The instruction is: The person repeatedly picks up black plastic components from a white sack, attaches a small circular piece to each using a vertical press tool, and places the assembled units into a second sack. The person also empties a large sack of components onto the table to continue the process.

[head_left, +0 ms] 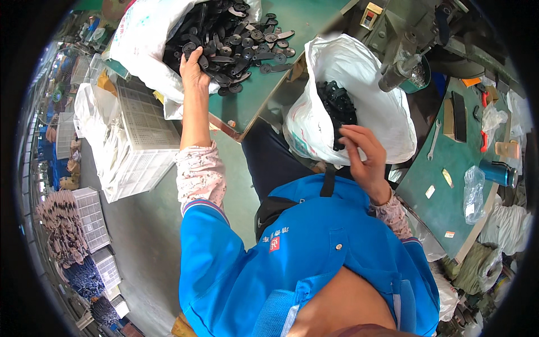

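Green tabletop (247, 101) taken as landmark; all positions given from it. Large white sack (140, 39) lies tipped on its far left end, mouth open, spilling black flat plastic parts (236, 39) across its surface; several parts sit loose near the tabletop's right edge. Second white bag (370, 101) stands just off that right edge, before the seated person, holding a smaller heap of black parts (337, 104). White slotted crate (140, 129) sits on the floor left of the tabletop.

Left hand (193, 70) reaches into the spill at the sack's mouth; its grip is curled down on the parts, though whether it has closed on any cannot be told. Right hand (362, 154) hovers at the second bag's opening, fingers loosely bent and apart, nothing seen clamped.

Risks, as judged: the tipped sack may shed more parts over the tabletop's edge if the heap is disturbed; the second bag, soft-walled and unsupported, may slump and spill.
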### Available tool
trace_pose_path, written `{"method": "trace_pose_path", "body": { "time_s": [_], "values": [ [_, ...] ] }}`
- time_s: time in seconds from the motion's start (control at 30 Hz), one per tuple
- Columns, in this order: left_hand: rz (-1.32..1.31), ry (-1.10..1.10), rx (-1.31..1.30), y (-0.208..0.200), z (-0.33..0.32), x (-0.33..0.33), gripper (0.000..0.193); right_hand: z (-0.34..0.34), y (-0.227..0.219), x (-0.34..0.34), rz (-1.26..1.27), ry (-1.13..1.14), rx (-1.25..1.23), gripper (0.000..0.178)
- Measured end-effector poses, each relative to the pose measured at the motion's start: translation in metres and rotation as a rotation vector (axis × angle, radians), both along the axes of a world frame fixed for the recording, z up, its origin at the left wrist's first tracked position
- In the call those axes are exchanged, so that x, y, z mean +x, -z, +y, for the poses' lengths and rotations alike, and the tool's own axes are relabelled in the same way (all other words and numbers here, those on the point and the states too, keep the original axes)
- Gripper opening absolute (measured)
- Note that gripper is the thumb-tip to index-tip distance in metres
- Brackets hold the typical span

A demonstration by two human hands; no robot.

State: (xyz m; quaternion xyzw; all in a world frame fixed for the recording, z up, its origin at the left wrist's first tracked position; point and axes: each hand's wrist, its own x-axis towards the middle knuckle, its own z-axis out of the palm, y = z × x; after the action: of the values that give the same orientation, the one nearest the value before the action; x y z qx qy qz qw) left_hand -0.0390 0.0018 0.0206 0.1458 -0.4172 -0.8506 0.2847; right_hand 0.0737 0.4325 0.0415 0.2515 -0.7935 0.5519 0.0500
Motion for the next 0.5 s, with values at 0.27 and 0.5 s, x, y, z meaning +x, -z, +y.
{"method": "trace_pose_path", "body": {
  "time_s": [0.27, 0.5],
  "values": [
    [0.105, 0.119, 0.203, 0.019, 0.011, 0.021, 0.028, -0.095, 0.011, -0.016, -0.96, -0.39, -0.521, 0.024],
    [0.16, 0.249, 0.449, 0.025, 0.024, 0.045, 0.03, -0.174, 0.05, -0.049, -0.32, -0.171, -0.206, 0.039]
  ]
}}
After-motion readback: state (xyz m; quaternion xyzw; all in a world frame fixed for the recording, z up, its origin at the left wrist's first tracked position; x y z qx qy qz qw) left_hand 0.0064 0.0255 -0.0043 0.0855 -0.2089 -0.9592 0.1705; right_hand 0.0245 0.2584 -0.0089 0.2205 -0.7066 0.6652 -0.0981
